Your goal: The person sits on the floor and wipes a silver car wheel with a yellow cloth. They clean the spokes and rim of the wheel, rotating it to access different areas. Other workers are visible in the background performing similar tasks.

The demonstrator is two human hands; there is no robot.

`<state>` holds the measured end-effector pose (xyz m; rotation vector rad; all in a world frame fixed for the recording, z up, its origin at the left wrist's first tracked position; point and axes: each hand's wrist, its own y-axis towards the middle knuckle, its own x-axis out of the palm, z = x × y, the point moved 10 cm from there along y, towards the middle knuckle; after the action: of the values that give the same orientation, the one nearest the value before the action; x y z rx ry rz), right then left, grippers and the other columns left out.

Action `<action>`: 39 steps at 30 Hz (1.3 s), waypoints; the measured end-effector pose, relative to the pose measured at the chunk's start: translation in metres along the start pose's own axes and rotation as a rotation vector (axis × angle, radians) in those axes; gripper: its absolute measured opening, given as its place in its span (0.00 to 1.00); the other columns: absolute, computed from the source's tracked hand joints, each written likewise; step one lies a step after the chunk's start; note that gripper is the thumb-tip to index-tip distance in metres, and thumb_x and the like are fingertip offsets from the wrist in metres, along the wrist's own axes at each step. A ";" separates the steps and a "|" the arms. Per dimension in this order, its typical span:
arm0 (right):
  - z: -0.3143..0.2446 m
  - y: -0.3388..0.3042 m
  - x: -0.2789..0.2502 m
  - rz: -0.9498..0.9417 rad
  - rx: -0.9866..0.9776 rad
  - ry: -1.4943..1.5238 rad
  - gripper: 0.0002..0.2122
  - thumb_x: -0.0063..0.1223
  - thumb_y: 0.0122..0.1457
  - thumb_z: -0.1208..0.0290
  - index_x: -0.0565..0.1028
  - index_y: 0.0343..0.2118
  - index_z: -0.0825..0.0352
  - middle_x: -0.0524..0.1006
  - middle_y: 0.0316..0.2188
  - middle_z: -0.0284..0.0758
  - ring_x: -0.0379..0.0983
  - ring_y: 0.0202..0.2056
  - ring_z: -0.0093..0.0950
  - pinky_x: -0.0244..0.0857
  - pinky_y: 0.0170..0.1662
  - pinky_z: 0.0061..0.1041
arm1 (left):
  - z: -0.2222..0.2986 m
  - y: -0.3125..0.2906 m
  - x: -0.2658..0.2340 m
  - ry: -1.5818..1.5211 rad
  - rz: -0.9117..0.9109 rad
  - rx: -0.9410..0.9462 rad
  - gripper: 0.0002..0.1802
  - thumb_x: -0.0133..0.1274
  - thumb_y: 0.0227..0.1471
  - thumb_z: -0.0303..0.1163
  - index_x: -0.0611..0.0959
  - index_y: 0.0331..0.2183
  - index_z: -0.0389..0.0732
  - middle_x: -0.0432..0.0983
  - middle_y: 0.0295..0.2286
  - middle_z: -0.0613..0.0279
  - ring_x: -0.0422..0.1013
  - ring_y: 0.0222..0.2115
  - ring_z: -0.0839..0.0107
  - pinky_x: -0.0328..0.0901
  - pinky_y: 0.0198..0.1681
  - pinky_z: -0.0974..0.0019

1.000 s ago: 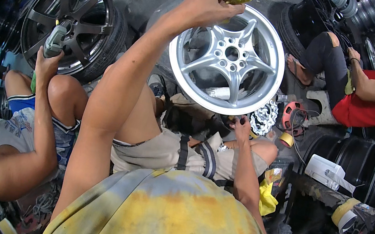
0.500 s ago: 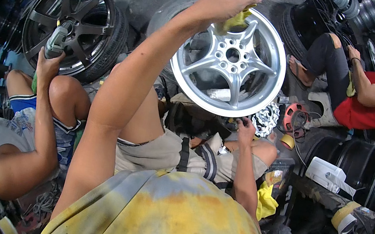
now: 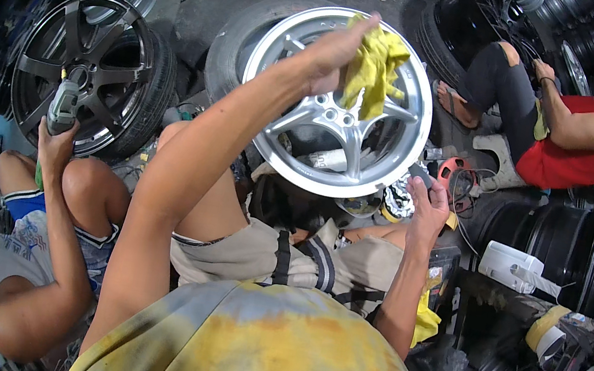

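Note:
A silver alloy wheel (image 3: 406,147) with several spokes lies in front of me, propped on a tire (image 3: 224,65). My left hand (image 3: 337,56) reaches over its upper part, closed on a yellow cloth (image 3: 376,70) that hangs down across the spokes and partly hides the hub. At the wheel's lower right rim, my right hand (image 3: 429,206) pinches a small dark grey pad (image 3: 420,175) between thumb and fingers. The pad is close to the rim; I cannot tell whether they touch.
At left, a co-worker's hand (image 3: 55,139) holds a grey power tool (image 3: 63,106) against a dark wheel (image 3: 108,76). A person in a red top (image 3: 582,153) sits at right. A red round tool (image 3: 455,176) with a cable lies nearby. Black rims (image 3: 559,246) stand lower right.
My left hand has brought the yellow cloth down from the top rim onto the spokes near the hub. My right hand has moved right along the rim, and the dark pad now shows.

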<state>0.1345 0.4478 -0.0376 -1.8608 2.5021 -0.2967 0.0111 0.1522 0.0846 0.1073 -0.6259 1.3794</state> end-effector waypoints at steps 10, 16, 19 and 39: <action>-0.103 -0.043 0.104 -0.146 -0.659 -0.294 0.10 0.61 0.50 0.90 0.80 0.32 0.68 0.71 0.45 0.37 0.72 0.46 0.28 0.66 0.51 0.24 | -0.071 -0.023 0.006 0.751 -0.278 -0.202 0.31 0.69 0.43 0.57 0.84 0.31 0.35 0.79 0.26 0.60 0.76 0.26 0.73 0.68 0.28 0.71; -0.106 -0.044 0.115 -0.227 -0.567 -0.191 0.15 0.60 0.52 0.88 0.78 0.44 0.72 0.71 0.48 0.37 0.71 0.49 0.29 0.67 0.53 0.28 | -0.075 -0.030 0.004 0.584 -0.305 -0.184 0.20 0.72 0.45 0.44 0.85 0.33 0.38 0.81 0.27 0.65 0.74 0.24 0.77 0.67 0.27 0.72; -0.081 -0.035 0.106 -0.228 -0.218 0.081 0.16 0.58 0.60 0.80 0.73 0.51 0.76 0.72 0.53 0.40 0.71 0.50 0.26 0.71 0.49 0.27 | -0.069 -0.032 0.007 0.621 -0.315 -0.156 0.19 0.72 0.45 0.41 0.85 0.33 0.37 0.81 0.26 0.65 0.73 0.23 0.78 0.67 0.28 0.72; -0.064 -0.022 0.155 -0.211 0.000 0.624 0.13 0.51 0.69 0.71 0.74 0.53 0.69 0.78 0.48 0.35 0.75 0.48 0.24 0.68 0.54 0.25 | -0.019 -0.060 0.064 0.812 0.084 1.043 0.21 0.50 0.63 0.45 0.77 0.46 0.36 0.71 0.28 0.49 0.74 0.32 0.47 0.68 0.39 0.51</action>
<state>0.1024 0.3035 0.0447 -2.3199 2.6215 -1.0248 0.0780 0.2040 0.1158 0.3274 0.8022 1.5500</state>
